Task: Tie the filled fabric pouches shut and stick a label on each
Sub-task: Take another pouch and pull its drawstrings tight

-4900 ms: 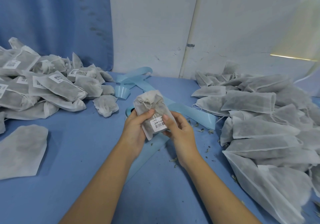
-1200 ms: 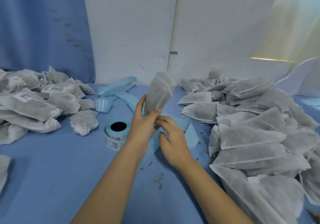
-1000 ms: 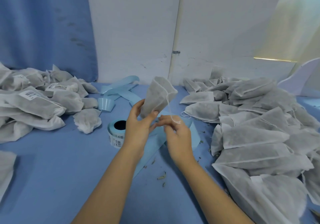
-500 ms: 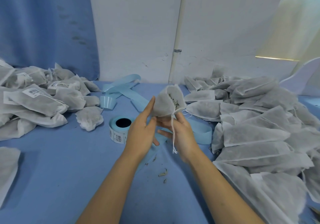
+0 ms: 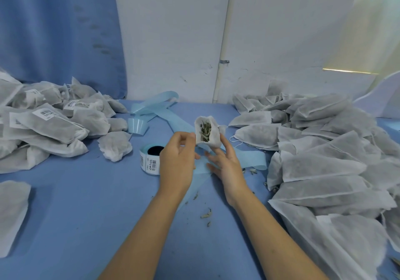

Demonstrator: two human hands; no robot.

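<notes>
An open fabric pouch (image 5: 207, 131), its mouth turned toward my camera and showing dried green leaves inside, is held up above the middle of the blue counter (image 5: 86, 204). I read its long axis as running away from me and slightly upward, mouth nearest. The left hand (image 5: 177, 160) pinches the pouch's left rim between thumb and fingertips, the other fingers loosely curled. The right hand (image 5: 225, 163) is spread fairly wide, fingers apart, its index finger touching the pouch's right lower edge; I cannot tell whether it truly grips.

Just left of the left hand a roll of barcode labels (image 5: 149, 158) lies on the counter, and pale blue backing strip (image 5: 164, 115) trails from behind the hands toward the wall. Loose leaf scraps (image 5: 205, 216) lie between the forearms.

To the right, a large heap of filled, unlabelled pouches (image 5: 324, 160) spreads to the counter's edge. To the left, a pile of tied pouches bearing white labels (image 5: 47, 124) sits well apart. One flat pouch (image 5: 10, 212) lies alone at the near left. Behind the counter stand a white wall (image 5: 173, 41) with a thin vertical pipe (image 5: 223, 52) and a blue curtain (image 5: 60, 28).
</notes>
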